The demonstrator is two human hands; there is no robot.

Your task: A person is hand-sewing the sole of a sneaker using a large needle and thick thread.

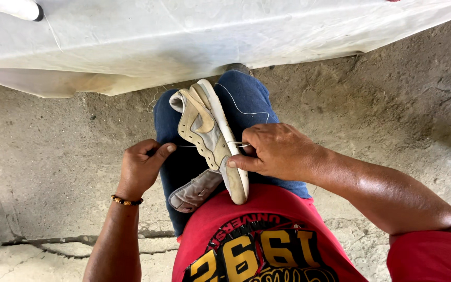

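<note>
Head view: cracked concrete floor [53, 151]; white sheet [184, 36] above; left hand [141, 169] pinches thread [186, 145]; right hand [275, 151] grip clamped on shoe [210, 136].

shoe [207, 137]: beige/grey sneaker | on side, on lap, sole right | thread [186, 145]: thin white, taut across

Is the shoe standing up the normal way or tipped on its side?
Tipped on its side. The shoe lies across the lap with its white sole edge facing the right hand, its tan side facing up.
</note>
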